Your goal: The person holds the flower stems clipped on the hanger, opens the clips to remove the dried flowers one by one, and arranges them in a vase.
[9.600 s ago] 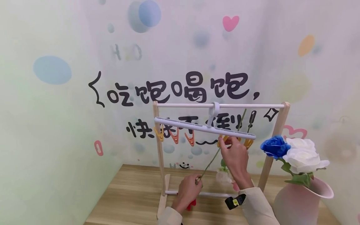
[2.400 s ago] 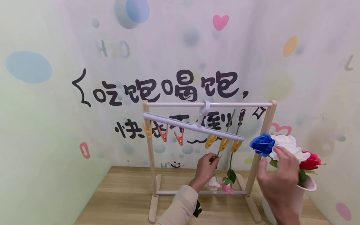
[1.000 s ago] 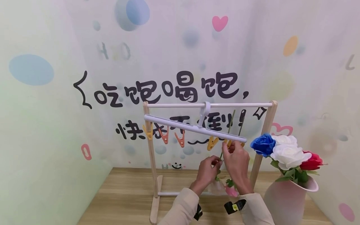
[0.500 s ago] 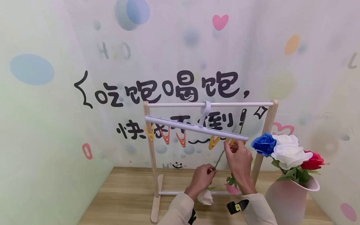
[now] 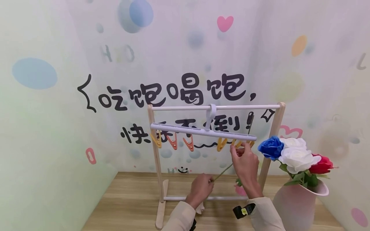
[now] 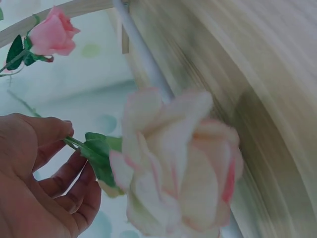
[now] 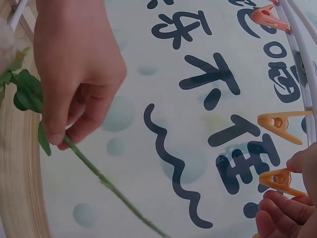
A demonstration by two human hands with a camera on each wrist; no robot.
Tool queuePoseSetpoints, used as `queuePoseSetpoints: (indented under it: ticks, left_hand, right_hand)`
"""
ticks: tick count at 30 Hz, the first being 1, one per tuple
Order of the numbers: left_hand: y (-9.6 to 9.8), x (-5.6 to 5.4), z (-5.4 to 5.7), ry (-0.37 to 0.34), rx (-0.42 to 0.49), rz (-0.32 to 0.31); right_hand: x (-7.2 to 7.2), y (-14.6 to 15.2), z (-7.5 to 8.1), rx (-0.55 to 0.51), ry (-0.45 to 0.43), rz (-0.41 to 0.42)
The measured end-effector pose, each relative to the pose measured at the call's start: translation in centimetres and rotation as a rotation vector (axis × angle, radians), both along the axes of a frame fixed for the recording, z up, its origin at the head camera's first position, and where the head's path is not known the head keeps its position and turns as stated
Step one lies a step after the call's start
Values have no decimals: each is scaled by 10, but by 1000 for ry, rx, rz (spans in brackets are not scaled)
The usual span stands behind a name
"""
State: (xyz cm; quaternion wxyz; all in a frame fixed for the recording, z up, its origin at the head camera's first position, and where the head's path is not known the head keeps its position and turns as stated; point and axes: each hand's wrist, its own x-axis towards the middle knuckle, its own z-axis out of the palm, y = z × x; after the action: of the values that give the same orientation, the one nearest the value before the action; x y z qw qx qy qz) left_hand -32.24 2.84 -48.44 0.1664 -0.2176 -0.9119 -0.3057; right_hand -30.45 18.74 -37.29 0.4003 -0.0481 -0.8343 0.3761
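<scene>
My left hand (image 5: 199, 190) pinches the green stem (image 7: 114, 188) of an artificial white rose (image 6: 178, 168) with pink-edged petals. Its bloom points down, mostly behind that hand in the head view. My right hand (image 5: 245, 166) pinches a yellow clip (image 7: 280, 179) on the lilac clip hanger (image 5: 185, 129) between thumb and fingers. In the right wrist view the stem slants below and apart from this clip, its far end out of frame. A pink rose (image 6: 52, 32) hangs head down, partly behind my right hand in the head view.
The hanger hooks over the white top rail (image 5: 179, 107) of a wooden rack. Other orange clips (image 5: 189, 145) and yellow clips line its bar. At the right stands a pale pink vase (image 5: 295, 205) with blue, white and red roses. A patterned curtain hangs behind.
My left hand has moved down and left with the white rose, drawing its stem down from the hanger. The red rose is now in the vase. The hanger tilts less than before.
</scene>
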Motion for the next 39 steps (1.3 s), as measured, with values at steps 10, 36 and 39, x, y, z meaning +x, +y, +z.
queuePoseSetpoints:
  ticks: [10,36,39]
  left_hand:
    - [-9,1,-14,162,-212,117]
    - [-32,-4,-21,507,-567,276]
    - [-32,-3,-18,572,-557,259]
  right_hand:
    - [1,2,-3,37,-3,-35]
    - [8,-12,-78,572,-407,400]
    - [8,-16,-88,574,-420,515]
